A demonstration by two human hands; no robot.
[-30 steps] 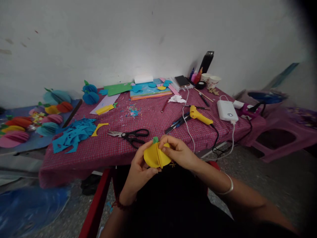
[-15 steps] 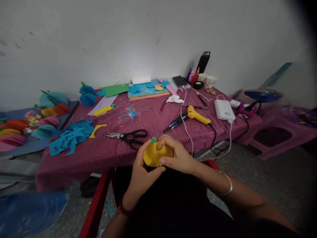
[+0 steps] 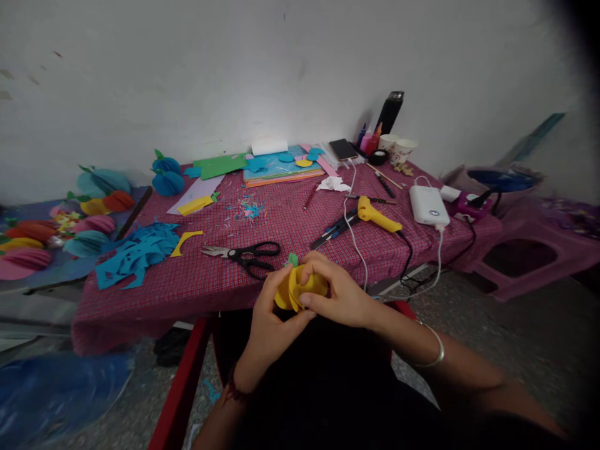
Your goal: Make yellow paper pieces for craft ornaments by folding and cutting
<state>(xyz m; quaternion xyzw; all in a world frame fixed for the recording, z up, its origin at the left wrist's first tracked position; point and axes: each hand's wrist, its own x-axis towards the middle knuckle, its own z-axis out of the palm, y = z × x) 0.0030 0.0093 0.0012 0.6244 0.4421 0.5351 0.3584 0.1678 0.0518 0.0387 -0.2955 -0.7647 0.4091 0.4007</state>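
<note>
The left hand [image 3: 265,319] and right hand [image 3: 345,296] grasped the yellow paper ball [image 3: 294,290]; a light pinch seemed best, to avoid creasing it or its green leaf [image 3: 293,259].

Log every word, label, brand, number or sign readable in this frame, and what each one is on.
None can be read.
White power bank: small round display, too small and blurred to read.
Paper cups: reddish printed marks, too small to tell whether they include letters.
Yellow glue gun: no legible lettering.
Phone: dark screen, nothing legible.
Yellow paper craft in both hands: no writing visible.
</note>
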